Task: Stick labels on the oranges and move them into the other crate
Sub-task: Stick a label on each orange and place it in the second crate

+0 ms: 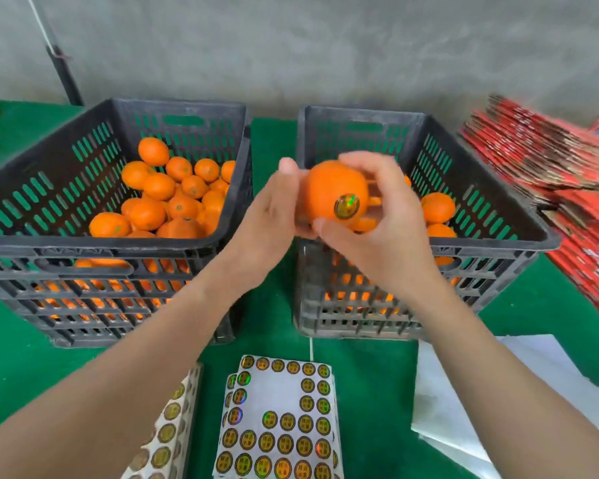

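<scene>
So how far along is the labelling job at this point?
Done: a few oranges lie in the right crate, and the sticker sheet shows gaps. In hand: the left hand and right hand hold an orange, its label already on, above the right crate's near edge. Left: the left crate holds a large heap, so most of the job likely remains.

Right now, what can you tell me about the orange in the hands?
The orange is round, bright and smooth-skinned. A shiny gold round sticker sits on its front. The left hand cups its left side, and the right hand curls round its right side. It is held up in front of the right crate.
</scene>
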Motion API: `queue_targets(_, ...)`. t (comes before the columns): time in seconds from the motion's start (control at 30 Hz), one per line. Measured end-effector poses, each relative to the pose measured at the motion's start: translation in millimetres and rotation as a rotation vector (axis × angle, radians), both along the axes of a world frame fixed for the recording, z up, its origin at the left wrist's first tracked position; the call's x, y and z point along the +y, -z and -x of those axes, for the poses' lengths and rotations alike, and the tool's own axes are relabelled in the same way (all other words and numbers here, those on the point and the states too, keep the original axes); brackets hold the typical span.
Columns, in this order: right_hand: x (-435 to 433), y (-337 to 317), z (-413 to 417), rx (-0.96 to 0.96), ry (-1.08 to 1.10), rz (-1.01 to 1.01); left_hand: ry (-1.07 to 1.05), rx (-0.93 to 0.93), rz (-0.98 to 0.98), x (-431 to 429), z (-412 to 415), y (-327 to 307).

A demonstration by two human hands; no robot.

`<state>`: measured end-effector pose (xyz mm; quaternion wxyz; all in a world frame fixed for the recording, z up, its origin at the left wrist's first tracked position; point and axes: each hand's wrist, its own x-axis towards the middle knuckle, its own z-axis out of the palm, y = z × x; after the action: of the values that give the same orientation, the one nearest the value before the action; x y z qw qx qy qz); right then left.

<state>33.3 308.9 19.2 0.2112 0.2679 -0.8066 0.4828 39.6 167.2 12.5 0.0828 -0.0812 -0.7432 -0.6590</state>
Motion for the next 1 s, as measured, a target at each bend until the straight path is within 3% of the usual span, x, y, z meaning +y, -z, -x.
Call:
queue_targets(0.1, 11, -19, 69, -0.159, 0.196, -0.144, -0.021, -0.015, 0.123, 9, 44, 2)
queue_targets(0.17, 15, -16, 114, -0.31, 0.214, -0.502, -0.001, -0.028, 0.35, 14, 60, 12)
queue_targets(0.23, 10, -2, 144, -0.46, 0.073, -0.908, -0.051, -0.004, 0.522, 15, 66, 22)
queue_targets(0.3, 3, 18, 160, -0.664, -0.079, -1.189, -0.083, 0.027, 0.603, 14, 68, 25)
queue_targets(0.37, 0, 34, 168, -0.781, -0.152, -1.323, -0.064, 0.031, 0.633, 11, 70, 27)
queue_targets(0.53, -3, 48, 173, -0.771, -0.192, -1.424, -0.05, 0.008, 0.561, 6, 69, 30)
queue_targets(0.6, -3, 44, 175, -0.736, -0.183, -1.42, -0.017, -0.002, 0.49, 5, 67, 28)
queue_targets(0.67, -3, 33, 174, -0.565, -0.061, -1.267, 0.032, 0.01, 0.353, -4, 61, 25)
queue_targets(0.77, -18, 10, 156, -0.154, 0.22, -0.604, -0.051, 0.096, 0.314, -41, 59, 17)
queue_targets(0.83, -48, 0, 126, 0.101, 0.156, -0.29, -0.171, 0.093, 0.39, -76, 67, 14)
queue_targets(0.9, -85, 1, 96, 0.247, -0.01, -0.304, -0.258, 0.015, 0.62, -114, 80, 14)
queue_targets(1.0, -128, 17, 76, 0.165, -0.157, -0.437, -0.079, -0.276, 1.216, -153, 94, 22)
